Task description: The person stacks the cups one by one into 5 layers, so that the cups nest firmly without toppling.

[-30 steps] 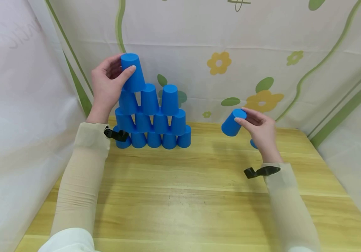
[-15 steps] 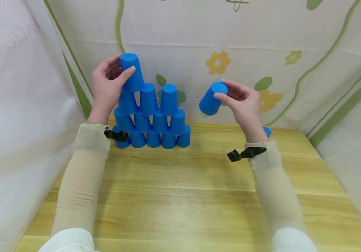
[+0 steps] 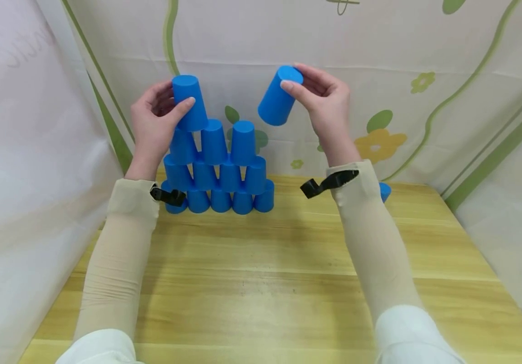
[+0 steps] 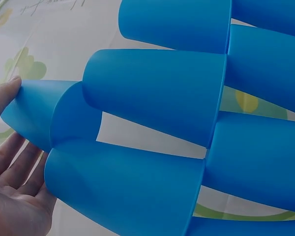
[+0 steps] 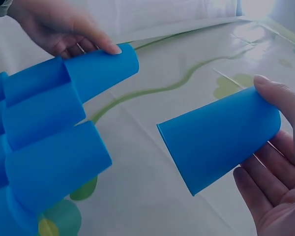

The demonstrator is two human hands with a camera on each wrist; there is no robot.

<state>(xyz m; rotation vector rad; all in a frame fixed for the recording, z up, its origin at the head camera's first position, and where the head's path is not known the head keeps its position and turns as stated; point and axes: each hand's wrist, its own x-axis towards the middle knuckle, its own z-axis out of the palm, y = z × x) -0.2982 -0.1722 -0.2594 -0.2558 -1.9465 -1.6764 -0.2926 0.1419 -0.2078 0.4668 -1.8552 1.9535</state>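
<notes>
Upside-down blue cups (image 3: 243, 144) are stacked in a stepped wall at the back left of the table. On its top left stands one more cup (image 3: 190, 105), which my left hand (image 3: 154, 119) grips between thumb and fingers; the left wrist view shows its rim resting across two cups (image 4: 152, 98) below. My right hand (image 3: 329, 101) pinches another blue cup (image 3: 279, 98) near its base. That cup hangs tilted in the air, mouth down and to the left, right of and above the stack, touching nothing else in the right wrist view.
Another blue cup (image 3: 385, 192) stands on the wooden table (image 3: 261, 283) at the right, partly hidden behind my right forearm. A white curtain (image 3: 379, 40) printed with flowers and vines closes off the back. White sheets (image 3: 29, 151) hang at the sides.
My right hand has carried its cup up and to the left, from low over the table's right side to beside the stack's top. My left hand and its cup have stayed in place.
</notes>
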